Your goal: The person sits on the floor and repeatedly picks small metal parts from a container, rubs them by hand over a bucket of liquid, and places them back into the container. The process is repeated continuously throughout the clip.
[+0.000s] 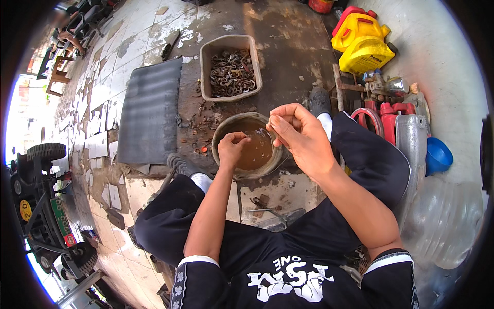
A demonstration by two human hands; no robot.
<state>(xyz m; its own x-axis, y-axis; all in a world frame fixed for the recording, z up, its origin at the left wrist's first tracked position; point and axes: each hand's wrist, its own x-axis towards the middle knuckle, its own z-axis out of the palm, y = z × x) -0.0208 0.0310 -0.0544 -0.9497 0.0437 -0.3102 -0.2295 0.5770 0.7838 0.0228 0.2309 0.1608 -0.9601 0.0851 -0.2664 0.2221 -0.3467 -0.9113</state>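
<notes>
Between my feet stands a round basin [278,164] holding murky brown water, with small bright flecks on its surface. Over the left part of the basin is my left hand [231,150], thumb and fingertips pinched together; a small dark bit may be between them. My right hand [299,135] is raised over the basin's right rim with the thumb pressed to curled fingers. Whether anything sits in that pinch is hidden. Beyond the basin, a grey plastic tub [203,69] contains a heap of rusty nuts, bolts and other small metal parts [233,73].
Loose rusty pieces [202,123] litter the floor beside a black ribbed mat [150,112]. Yellow jugs [364,54], a blue bowl [439,155] and a clear plastic water bottle [447,220] line the right wall. A black vehicle [46,208] stands left; a person sits far left.
</notes>
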